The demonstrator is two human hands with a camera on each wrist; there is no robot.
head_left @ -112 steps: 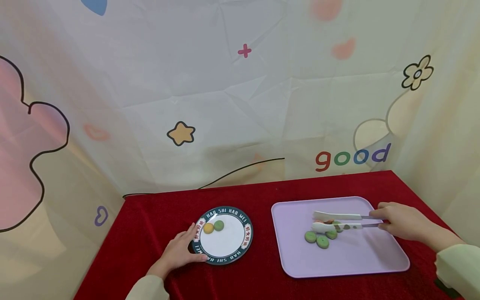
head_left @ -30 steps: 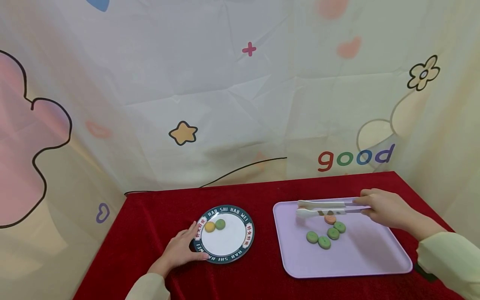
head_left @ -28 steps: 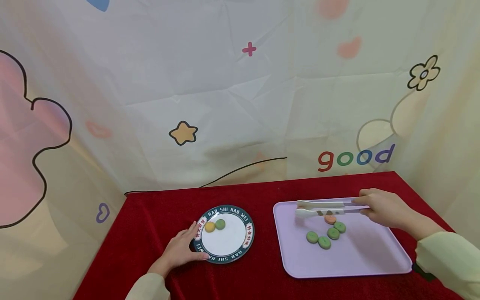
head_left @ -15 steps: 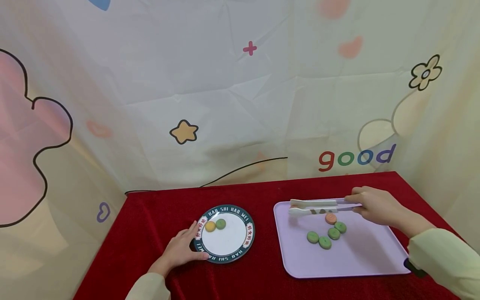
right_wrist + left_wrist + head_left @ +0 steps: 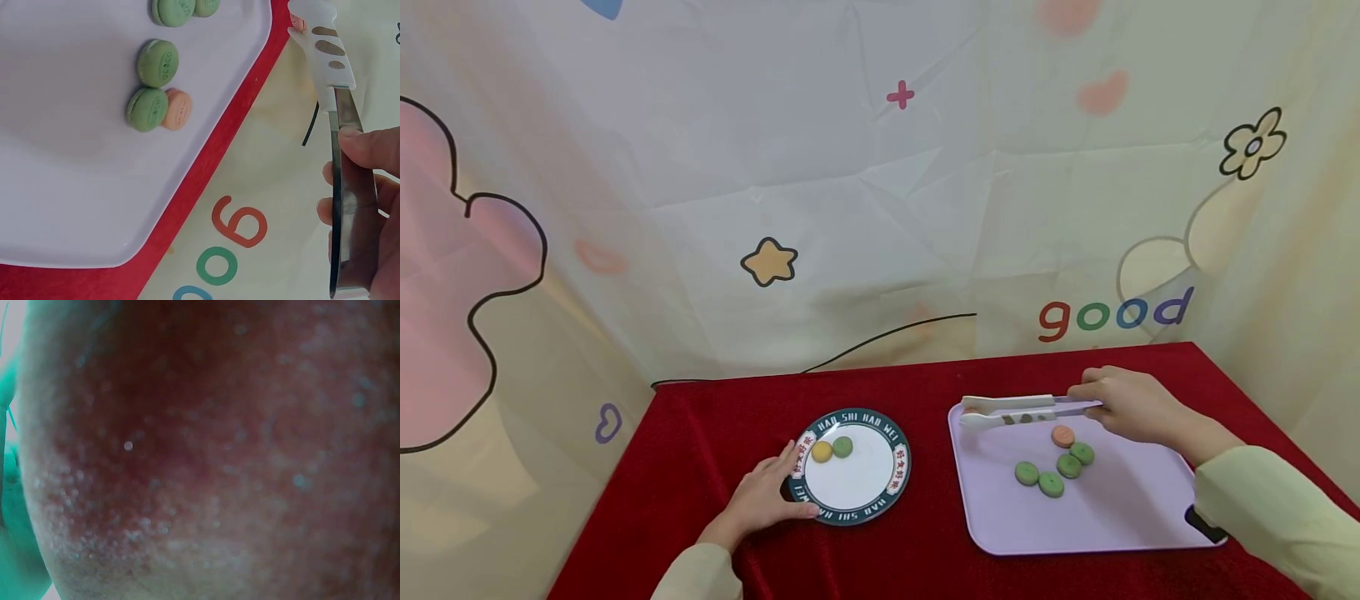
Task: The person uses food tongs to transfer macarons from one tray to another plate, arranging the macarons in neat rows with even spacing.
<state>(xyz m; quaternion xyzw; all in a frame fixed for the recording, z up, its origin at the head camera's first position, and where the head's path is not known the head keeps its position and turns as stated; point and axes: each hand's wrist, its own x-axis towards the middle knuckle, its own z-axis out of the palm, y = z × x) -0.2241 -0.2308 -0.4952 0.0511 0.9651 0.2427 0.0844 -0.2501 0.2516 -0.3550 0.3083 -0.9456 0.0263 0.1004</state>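
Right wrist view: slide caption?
Right hand gripping white-tipped metal tongs; round green macarons and a peach macaron on rectangular lilac tray.

My left hand (image 5: 762, 496) lies palm down toward the left edge of the table (image 5: 927, 500), fingers (image 5: 775, 468) reaching forward and thumb (image 5: 796, 510) spread well apart from them. My right hand (image 5: 1131, 406) hangs above the table, near its far right corner, thumb (image 5: 369, 150) pressed opposite curled fingers (image 5: 326, 212) in a grip. The right forearm (image 5: 1273, 504) slants back toward the right edge.
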